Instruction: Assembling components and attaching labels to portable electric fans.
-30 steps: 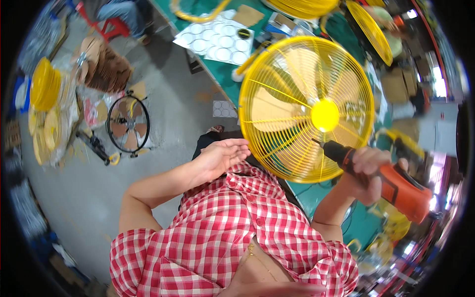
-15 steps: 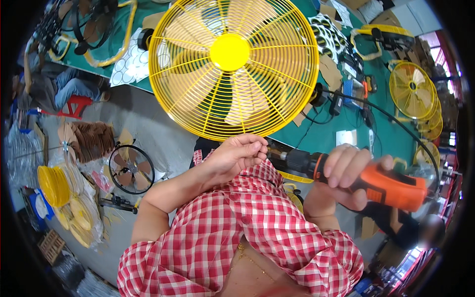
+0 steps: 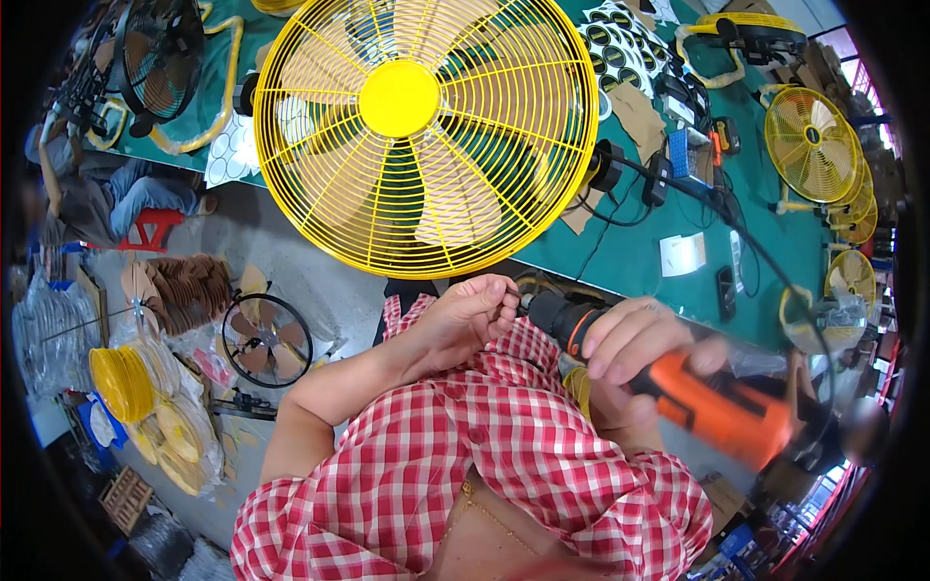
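My right hand (image 3: 635, 349) is wrapped around an orange and black electric screwdriver (image 3: 722, 412), slanting with its tip up and to the left. The rear of the tool is smeared by motion. At the tip, my left hand (image 3: 475, 315) is closed in a pinch; whatever sits between its fingertips is too small to make out. The fingers are right beside the bit. Just beyond both hands stands a large yellow fan (image 3: 399, 99) with a round wire guard, its pale blades showing through the wires.
A green table (image 3: 620, 266) carries black cables, a blue box (image 3: 686, 155), round stickers (image 3: 620, 48) and brown paper. More yellow fans (image 3: 812, 140) line the right. A black fan ring (image 3: 266, 339) and stacked yellow parts (image 3: 126, 382) lie at left. Another person (image 3: 136, 189) is at far left.
The screwdriver has tilted, its rear swinging down, and its tip has come up to my left fingers. The view has shifted, so the fan sits further left.
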A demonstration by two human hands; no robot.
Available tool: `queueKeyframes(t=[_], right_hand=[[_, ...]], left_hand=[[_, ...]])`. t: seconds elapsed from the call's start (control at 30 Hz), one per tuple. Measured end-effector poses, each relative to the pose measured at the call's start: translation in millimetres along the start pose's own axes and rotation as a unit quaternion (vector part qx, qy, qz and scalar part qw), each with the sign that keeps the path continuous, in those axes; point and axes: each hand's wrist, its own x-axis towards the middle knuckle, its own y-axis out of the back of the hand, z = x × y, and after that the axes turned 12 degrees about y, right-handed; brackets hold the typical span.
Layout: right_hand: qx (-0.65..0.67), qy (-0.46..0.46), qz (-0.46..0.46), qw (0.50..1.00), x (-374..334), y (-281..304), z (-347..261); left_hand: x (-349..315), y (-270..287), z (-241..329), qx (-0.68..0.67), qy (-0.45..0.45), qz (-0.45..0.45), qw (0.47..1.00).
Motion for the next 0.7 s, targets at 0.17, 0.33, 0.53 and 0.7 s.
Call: queueKeyframes(t=[0.17, 0.33, 0.53, 0.7], right_hand=[[-0.072, 0.044, -0.092, 0.992, -18.6, -5.3, 9.3], [-0.087, 0.053, -0.121, 0.987, -29.2, -2.9, 18.7], [-0.095, 0.048, -0.097, 0.990, -31.4, 2.4, 15.2], [-0.119, -0.036, -0.096, 0.988, -36.2, -3.7, 10.9]], left_hand=[[21.2, 13.1, -9.6, -0.106, 0.041, -0.005, 0.994], [34.1, 28.5, -9.6, -0.071, 0.028, -0.026, 0.997], [33.3, 28.6, -13.9, -0.096, 0.037, -0.016, 0.995], [36.3, 31.7, -14.0, -0.129, 0.026, -0.074, 0.988]])
